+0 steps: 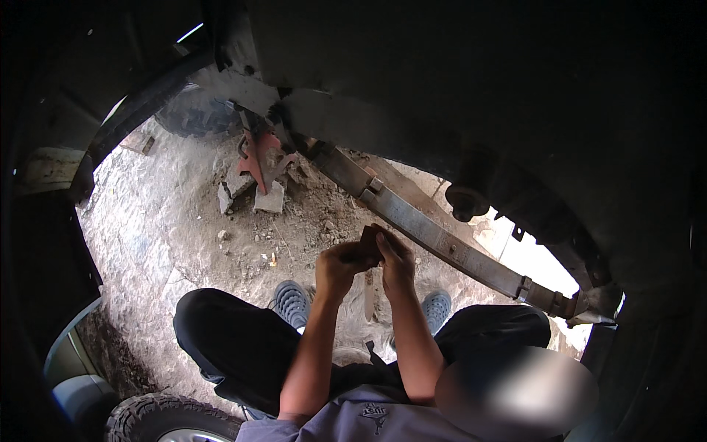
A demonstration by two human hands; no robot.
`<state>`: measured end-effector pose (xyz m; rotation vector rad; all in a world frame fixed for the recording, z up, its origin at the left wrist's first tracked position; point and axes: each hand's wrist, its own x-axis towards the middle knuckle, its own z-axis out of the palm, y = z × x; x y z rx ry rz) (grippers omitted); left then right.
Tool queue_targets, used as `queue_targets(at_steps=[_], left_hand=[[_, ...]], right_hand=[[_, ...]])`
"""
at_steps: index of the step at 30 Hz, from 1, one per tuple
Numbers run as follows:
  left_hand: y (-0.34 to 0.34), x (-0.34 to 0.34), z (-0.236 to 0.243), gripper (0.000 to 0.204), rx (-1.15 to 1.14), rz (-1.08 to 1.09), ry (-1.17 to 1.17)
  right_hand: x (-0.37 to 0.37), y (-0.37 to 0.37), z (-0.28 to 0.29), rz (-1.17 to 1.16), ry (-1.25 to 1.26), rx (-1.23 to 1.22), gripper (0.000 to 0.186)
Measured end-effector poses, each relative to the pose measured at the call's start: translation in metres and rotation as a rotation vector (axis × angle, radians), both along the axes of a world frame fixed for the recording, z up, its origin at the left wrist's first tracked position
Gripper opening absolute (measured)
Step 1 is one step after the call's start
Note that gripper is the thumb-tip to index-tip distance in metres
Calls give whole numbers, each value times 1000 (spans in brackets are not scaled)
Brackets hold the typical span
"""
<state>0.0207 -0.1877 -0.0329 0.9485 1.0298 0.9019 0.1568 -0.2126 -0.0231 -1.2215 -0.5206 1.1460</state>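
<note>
Fingers of left hand (336, 268) and right hand (398, 265) grip flat dark-brown rectangular piece (370, 240), not set down; long grey metal bar (427, 230) beyond fingertips.

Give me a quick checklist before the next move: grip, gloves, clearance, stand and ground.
1. Grip on the brown piece: ok, left hand and right hand both hold it.
2. Gloves: not ok, both hands are bare.
3. Right hand clear of the spring: cannot tell, close in view, depth unclear.
4. Red stand bearing load: cannot tell, its top is in shadow.
5. Ground free of debris: not ok, rubble lies by the stand.
</note>
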Motion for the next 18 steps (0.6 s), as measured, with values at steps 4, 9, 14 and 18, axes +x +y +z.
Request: queue_targets(at_steps=[4,9,14,18], left_hand=[[-2,3,-1,29,-37,13,-10],[2,0,26,27,-105,-46,-89],[4,-10,37,29,65,-31,383],[3,-7,38,28,330,119,621]], right_hand=[[-2,-2,-6,134,-129,8,37],[15,-1,-3,148,-56,-17,35],[14,0,11,199,-96,-48,36],[3,1,15,210,-58,19,36]])
